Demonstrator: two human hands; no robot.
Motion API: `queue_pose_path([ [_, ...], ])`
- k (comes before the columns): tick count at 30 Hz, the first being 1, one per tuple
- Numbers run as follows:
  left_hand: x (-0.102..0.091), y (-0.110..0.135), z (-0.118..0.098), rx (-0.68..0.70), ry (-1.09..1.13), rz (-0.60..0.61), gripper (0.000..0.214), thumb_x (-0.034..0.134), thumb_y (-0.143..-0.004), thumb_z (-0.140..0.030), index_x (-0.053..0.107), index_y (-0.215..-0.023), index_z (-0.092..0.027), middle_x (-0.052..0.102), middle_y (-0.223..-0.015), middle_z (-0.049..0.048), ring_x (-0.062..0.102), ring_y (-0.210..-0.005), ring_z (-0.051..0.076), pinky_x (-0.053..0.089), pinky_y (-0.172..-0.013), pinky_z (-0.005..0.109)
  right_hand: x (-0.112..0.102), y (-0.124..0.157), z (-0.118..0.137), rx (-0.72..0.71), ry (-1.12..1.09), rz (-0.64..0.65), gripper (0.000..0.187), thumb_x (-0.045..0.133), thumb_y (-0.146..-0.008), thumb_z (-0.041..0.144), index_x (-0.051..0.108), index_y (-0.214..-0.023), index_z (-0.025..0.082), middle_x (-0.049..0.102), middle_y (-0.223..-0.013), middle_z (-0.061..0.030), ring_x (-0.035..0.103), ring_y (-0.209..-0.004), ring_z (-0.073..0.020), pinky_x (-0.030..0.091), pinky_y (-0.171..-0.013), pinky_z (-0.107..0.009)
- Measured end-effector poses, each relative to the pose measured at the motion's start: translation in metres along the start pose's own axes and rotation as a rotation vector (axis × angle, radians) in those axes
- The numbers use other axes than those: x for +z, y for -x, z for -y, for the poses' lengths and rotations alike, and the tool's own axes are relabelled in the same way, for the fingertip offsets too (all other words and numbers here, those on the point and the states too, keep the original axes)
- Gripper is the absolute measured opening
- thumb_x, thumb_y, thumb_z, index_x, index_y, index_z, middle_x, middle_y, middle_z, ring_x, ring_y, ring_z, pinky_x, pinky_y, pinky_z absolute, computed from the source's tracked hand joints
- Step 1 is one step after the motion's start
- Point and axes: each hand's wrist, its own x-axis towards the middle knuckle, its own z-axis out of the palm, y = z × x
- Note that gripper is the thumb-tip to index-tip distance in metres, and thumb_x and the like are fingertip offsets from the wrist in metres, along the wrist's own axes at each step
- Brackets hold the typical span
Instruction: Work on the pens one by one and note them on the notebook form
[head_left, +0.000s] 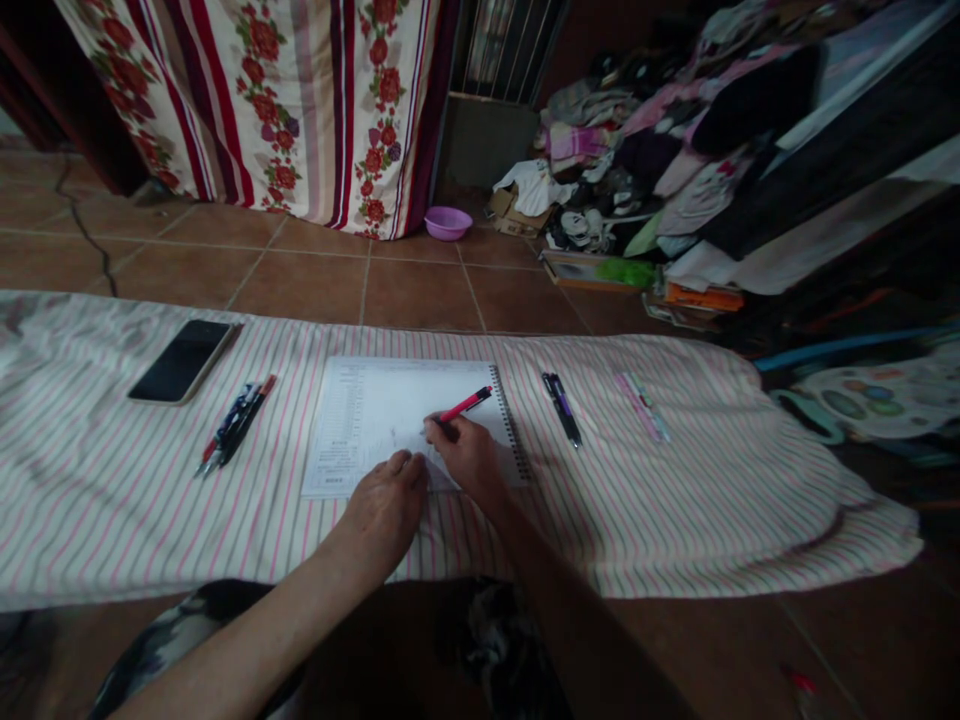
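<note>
1 right hand (469, 456) is pinching slim red-and-black plastic pen (459, 408), seemingly writing | loose, empty-looking left hand (385, 497) is resting on white spiral-bound notebook (397, 400) | likely needing steady page

Red-and-black pen (463, 405), white page (397, 395), pink-and-grey-striped cloth (712, 490), purple basin (448, 225), red-flowered striped curtain (315, 110).

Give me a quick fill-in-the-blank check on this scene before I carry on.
1. The right hand holds a ____.
2. In the picture, the phone lies to the ____ of the notebook.
3. The spiral binding runs along the notebook's ____ edge, as pictured.
4. The bowl sits on the tiled ____.

Missing words: pen; left; right; floor.
</note>
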Motion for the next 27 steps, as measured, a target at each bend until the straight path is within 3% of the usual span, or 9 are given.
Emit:
queue_pose_path([
  [21, -0.0017, 0.0002, 0.001, 0.026, -0.071, 0.0, 0.019, 0.043, -0.084, -0.007, 0.062, -0.081, -0.012, 0.061, -0.088, 0.0099, 0.055, -0.092, 0.021, 0.052, -0.078, 0.032, -0.0037, 0.0004, 0.0044, 0.008, 0.182, -0.008, 0.024, 0.053, -0.078, 0.034, 0.069, -0.075, 0.017, 0.07, -0.069, -0.0058, 0.065, -0.068, -0.0181, 0.042, -0.061, -0.023],
  [27, -0.0015, 0.0004, 0.0011, 0.003, -0.013, -0.029, 0.02, 0.042, -0.084, -0.008, 0.06, -0.077, -0.014, 0.06, -0.086, 0.0087, 0.054, -0.088, 0.02, 0.052, -0.075, 0.033, -0.003, 0.0004, 0.0029, -0.009, 0.123, -0.01, 0.023, 0.052, -0.077, 0.034, 0.067, -0.074, 0.017, 0.068, -0.065, -0.0047, 0.063, -0.063, -0.0163, 0.042, -0.058, -0.023],
])
